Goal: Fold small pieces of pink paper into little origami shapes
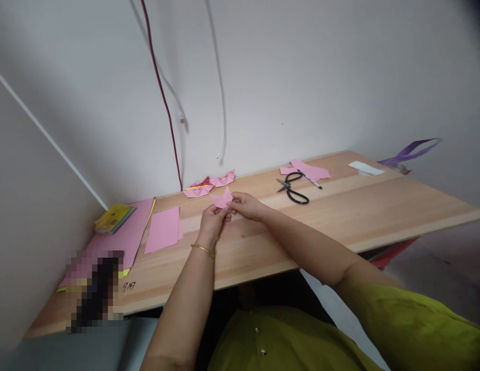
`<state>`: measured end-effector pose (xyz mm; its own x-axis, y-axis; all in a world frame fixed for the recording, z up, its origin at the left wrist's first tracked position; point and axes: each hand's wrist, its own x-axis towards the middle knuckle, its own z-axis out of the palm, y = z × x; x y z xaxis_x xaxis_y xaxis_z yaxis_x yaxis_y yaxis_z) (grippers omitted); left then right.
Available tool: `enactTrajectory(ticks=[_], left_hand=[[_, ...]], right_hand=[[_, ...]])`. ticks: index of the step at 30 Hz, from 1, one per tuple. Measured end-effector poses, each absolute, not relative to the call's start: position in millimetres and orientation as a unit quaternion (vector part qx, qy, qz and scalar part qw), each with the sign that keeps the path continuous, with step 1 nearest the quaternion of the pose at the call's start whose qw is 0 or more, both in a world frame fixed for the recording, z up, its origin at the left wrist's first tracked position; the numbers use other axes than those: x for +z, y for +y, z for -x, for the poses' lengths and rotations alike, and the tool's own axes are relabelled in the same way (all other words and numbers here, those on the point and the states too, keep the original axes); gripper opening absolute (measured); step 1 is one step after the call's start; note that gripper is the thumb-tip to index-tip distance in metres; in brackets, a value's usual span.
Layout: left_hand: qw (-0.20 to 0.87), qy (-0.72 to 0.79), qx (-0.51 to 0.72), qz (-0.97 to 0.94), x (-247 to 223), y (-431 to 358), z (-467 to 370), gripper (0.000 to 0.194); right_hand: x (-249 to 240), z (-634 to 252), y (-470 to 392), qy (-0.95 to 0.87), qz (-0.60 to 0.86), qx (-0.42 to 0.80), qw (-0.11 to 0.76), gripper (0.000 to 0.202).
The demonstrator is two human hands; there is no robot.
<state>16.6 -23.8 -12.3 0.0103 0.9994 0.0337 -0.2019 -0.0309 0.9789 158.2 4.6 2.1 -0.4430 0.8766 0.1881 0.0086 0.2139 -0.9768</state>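
A small folded piece of pink paper (pixel 223 199) is held between both hands above the middle of the wooden table. My left hand (pixel 213 222), with a gold bangle at the wrist, pinches its lower left part. The fingers of my right hand (pixel 245 204) close on its right side. Two pointed flaps stand up from the paper; its lower part is hidden by my fingers. Just behind, near the wall, lie several folded pink paper shapes (pixel 199 191), with a red and yellow piece among them.
Black-handled scissors (pixel 297 197), a pen (pixel 310 179) and pink paper scraps (pixel 315 171) lie to the right. Pink sheets (pixel 162 230) and a yellow packet (pixel 114 218) are at left. A white strip (pixel 365 168) and purple ribbon (pixel 412 151) are far right. Cables (pixel 162 85) hang along the wall.
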Motion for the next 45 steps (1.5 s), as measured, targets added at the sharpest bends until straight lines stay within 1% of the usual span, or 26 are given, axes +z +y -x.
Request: enactTrajectory(ticks=[4,9,11,16,20,23,28,32,33,36,38,42,45], left_hand=[[0.53,0.432,0.557,-0.471,-13,-24,-17,0.023],[0.538,0.409,0.55,-0.491,-10,-27,-18,0.019],[0.567,0.397,0.549,-0.469,-7,-29,-18,0.017],[0.691,0.361,0.508,-0.366,0,-33,-13,0.016],[0.762,0.31,0.473,-0.315,2,-34,-10,0.013],[0.782,0.287,0.472,-0.289,3,-34,-9,0.006],[0.738,0.313,0.532,-0.272,4,-30,-9,0.012],[0.683,0.357,0.568,-0.288,1,-27,-9,0.015],[0.67,0.368,0.575,-0.291,0,-27,-9,0.017],[0.641,0.39,0.595,-0.288,0,-26,-10,0.019],[0.634,0.393,0.601,-0.287,1,-27,-10,0.019],[0.64,0.38,0.594,-0.304,1,-29,-12,0.02],[0.636,0.383,0.581,-0.333,1,-30,-14,0.023]], right_hand=[[1,-157,5,-0.649,0.291,0.55,0.438,0.024],[2,-159,3,-0.63,0.297,0.573,0.433,0.025],[3,-161,4,-0.616,0.291,0.587,0.438,0.025],[3,-162,6,-0.561,0.244,0.642,0.463,0.025],[4,-162,4,-0.529,0.209,0.699,0.433,0.026],[5,-162,1,-0.535,0.196,0.714,0.406,0.025],[3,-161,3,-0.524,0.244,0.696,0.426,0.038],[0,-159,11,-0.476,0.267,0.712,0.442,0.025],[0,-159,13,-0.458,0.272,0.721,0.445,0.025],[-1,-158,17,-0.434,0.291,0.728,0.445,0.041],[-1,-158,16,-0.467,0.305,0.699,0.447,0.042],[0,-159,10,-0.569,0.34,0.593,0.458,0.035],[2,-160,6,-0.608,0.352,0.542,0.461,0.033]])
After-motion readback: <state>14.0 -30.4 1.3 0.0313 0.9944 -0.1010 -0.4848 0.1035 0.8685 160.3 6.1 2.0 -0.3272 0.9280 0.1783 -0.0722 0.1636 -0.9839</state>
